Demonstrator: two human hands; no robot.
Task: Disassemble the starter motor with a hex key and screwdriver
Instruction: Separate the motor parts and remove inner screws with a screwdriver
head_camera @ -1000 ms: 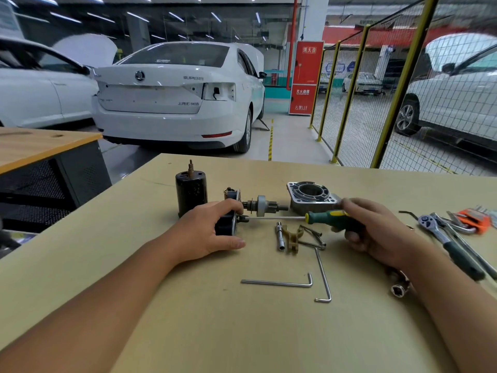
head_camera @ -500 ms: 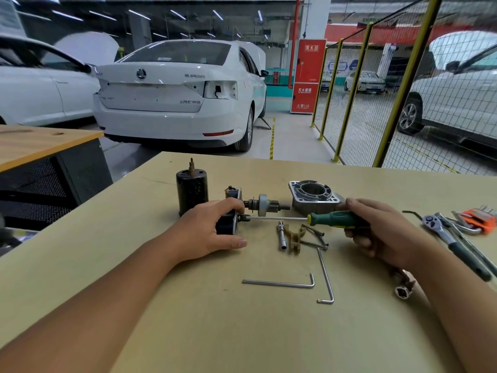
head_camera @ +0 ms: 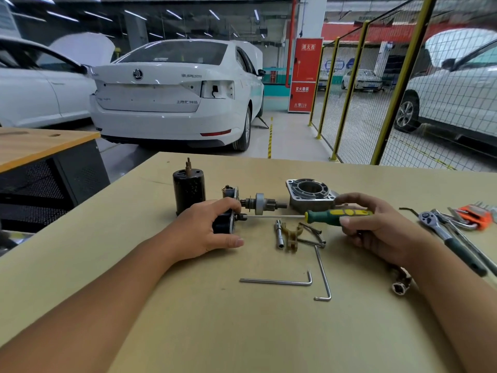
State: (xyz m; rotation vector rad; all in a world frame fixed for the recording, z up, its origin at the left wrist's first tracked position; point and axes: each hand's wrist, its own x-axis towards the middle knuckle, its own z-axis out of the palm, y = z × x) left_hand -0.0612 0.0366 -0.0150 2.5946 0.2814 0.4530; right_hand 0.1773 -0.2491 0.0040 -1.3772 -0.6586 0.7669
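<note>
On the tan table (head_camera: 188,319), left hand (head_camera: 207,232) curled round a black starter motor part (head_camera: 224,224), right hand (head_camera: 376,227) gripping the green-handled screwdriver (head_camera: 336,215), its tip at that part, two hex keys (head_camera: 295,281) lying nearer the person.

Even, fairly bright indoor light, mostly from ceiling strip lights (head_camera: 172,14) that read as short white streaks up top. Extra daylight comes in far right behind the mesh fence (head_camera: 349,109), where the white car (head_camera: 457,84) is close to blown out. Tabletop (head_camera: 242,332) is evenly lit with no hard glare; shadows under the forearms and the hex keys (head_camera: 279,281) are soft and short. Screwdriver shaft (head_camera: 274,216) shows a thin specular line. Centre is sharp; background is softer and slightly smeared. Strong wide-angle bowing at the edges: fence posts lean and the table edge curves.
</note>
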